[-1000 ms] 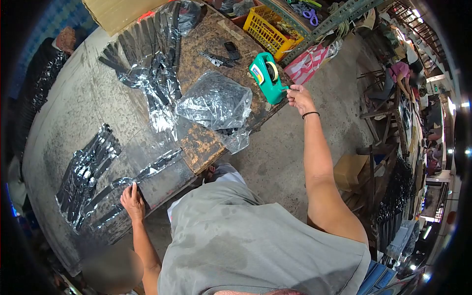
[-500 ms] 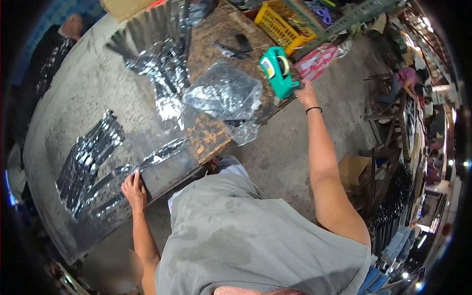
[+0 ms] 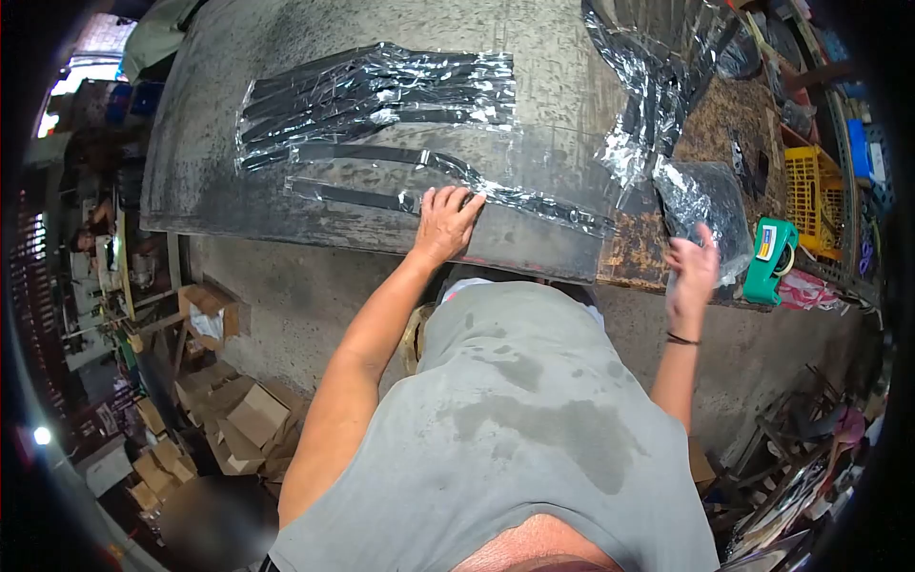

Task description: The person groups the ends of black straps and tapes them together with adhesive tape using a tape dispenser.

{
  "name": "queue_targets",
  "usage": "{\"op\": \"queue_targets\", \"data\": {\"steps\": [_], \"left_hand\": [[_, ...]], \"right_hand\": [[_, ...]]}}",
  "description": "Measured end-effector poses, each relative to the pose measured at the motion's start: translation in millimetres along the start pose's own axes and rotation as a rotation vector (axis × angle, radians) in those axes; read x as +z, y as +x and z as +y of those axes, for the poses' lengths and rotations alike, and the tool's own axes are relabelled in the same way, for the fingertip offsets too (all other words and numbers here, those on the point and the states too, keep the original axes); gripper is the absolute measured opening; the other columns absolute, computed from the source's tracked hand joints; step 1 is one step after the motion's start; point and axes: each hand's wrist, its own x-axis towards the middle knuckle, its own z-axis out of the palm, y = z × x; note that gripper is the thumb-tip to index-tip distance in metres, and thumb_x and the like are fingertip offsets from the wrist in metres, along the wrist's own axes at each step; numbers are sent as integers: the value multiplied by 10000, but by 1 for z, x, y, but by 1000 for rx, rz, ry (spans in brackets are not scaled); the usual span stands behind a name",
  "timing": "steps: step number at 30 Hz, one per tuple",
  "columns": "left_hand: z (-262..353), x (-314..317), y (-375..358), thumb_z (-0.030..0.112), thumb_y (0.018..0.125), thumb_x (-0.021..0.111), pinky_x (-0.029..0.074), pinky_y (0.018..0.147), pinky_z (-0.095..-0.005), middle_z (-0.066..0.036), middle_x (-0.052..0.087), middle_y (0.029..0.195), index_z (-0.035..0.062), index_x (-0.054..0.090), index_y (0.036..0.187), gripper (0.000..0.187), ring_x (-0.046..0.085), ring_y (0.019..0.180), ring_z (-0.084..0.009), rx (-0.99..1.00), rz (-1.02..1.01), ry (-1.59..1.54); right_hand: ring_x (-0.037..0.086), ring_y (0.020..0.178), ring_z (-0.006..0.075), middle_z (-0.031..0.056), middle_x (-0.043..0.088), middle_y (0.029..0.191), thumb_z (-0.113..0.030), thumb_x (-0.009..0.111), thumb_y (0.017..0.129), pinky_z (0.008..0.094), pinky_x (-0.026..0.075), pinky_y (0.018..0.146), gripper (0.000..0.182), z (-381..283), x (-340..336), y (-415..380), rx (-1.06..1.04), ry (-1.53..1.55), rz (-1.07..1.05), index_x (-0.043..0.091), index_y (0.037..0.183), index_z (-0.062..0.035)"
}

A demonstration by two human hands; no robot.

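Observation:
My left hand point(image 3: 448, 224) rests on the table's near edge, fingers spread and their tips pressing on a clear plastic sleeve with a black strip point(image 3: 362, 197) inside. A wider bundle of black strips in clear plastic point(image 3: 381, 91) lies just beyond it. My right hand point(image 3: 694, 272) is raised over the table's front edge, its fingers half curled and smeared by motion. Whether it holds anything thin cannot be made out. To its right stands a green tape dispenser point(image 3: 768, 259) with a tape roll. Crumpled clear plastic bags point(image 3: 710, 205) lie behind this hand.
More black strips in shiny plastic point(image 3: 658, 95) lie at the table's back right. A yellow crate point(image 3: 813, 200) is beside the worn wooden board point(image 3: 634, 253). Cardboard boxes point(image 3: 257, 415) are on the floor at lower left. Dark tools lie near the crate.
My right hand has left the tape dispenser and moved left towards my body. My left hand stays on the plastic sleeve. The camera view has turned, shifting the table.

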Motion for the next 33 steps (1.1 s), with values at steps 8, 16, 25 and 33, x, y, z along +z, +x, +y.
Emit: {"op": "queue_targets", "data": {"steps": [8, 16, 25, 33], "left_hand": [[1, -16, -2, 168, 771, 678, 269, 1024, -585, -94, 505, 1211, 165, 567, 1191, 434, 413, 1229, -320, -44, 85, -69], [32, -34, 19, 238, 859, 679, 445, 880, -301, -100, 603, 1099, 53, 692, 1036, 256, 569, 1017, -175, -481, 92, -1167], [34, -49, 32, 236, 863, 692, 447, 779, -255, -4, 652, 897, 38, 673, 935, 212, 554, 834, -79, -646, 28, -1577], [32, -44, 34, 187, 839, 706, 424, 690, -246, 3, 603, 802, 41, 664, 822, 153, 513, 756, -76, -556, 26, -1375]], "right_hand": [[614, 723, 128, 152, 588, 1156, -356, 533, 954, 285, 548, 680, 656, 10, 158, -17, 356, 310, -655, 223, 1450, -60], [601, 739, 149, 179, 541, 1243, -470, 477, 952, 317, 545, 721, 715, 3, 199, -28, 442, 527, -842, 185, 1464, -66], [589, 744, 131, 148, 537, 1271, -464, 554, 915, 320, 539, 739, 771, 6, 208, -33, 444, 557, -843, 195, 1460, -53], [557, 745, 93, 105, 578, 1203, -324, 613, 912, 251, 497, 709, 698, 9, 209, -31, 244, 197, -742, 256, 1445, -50]]}}
